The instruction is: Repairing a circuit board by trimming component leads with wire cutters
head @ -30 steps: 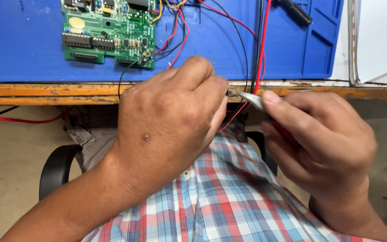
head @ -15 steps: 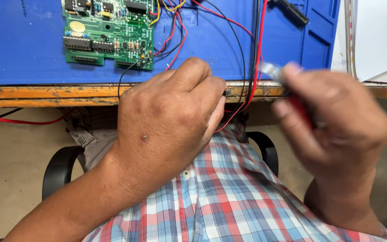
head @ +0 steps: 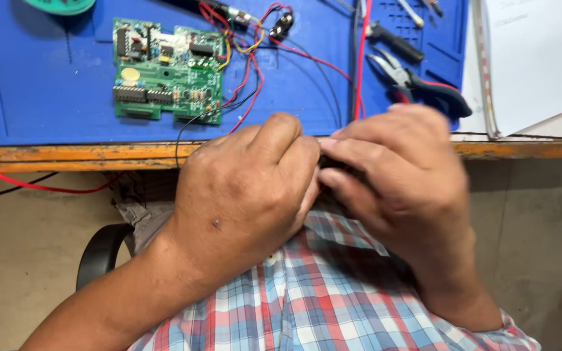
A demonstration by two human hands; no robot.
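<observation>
Left hand (head: 245, 195) curled, knuckles up, fingertips meeting right hand (head: 395, 179), also curled; small dark part (head: 333, 164) pinched between both, mostly hidden, just below bench edge (head: 66, 156). Beyond, wires (head: 248, 84) to circuit board (head: 167, 70) on blue mat (head: 34, 84); pliers (head: 417, 81) right.

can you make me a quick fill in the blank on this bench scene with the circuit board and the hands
1. The circuit board lying on the mat is ____ in colour.
2. The mat under the board is ____.
3. The left hand and the right hand meet just in front of the bench's ____ edge.
4. The pliers lie to the ____ of the circuit board.

Missing words: green; blue; orange; right
</observation>
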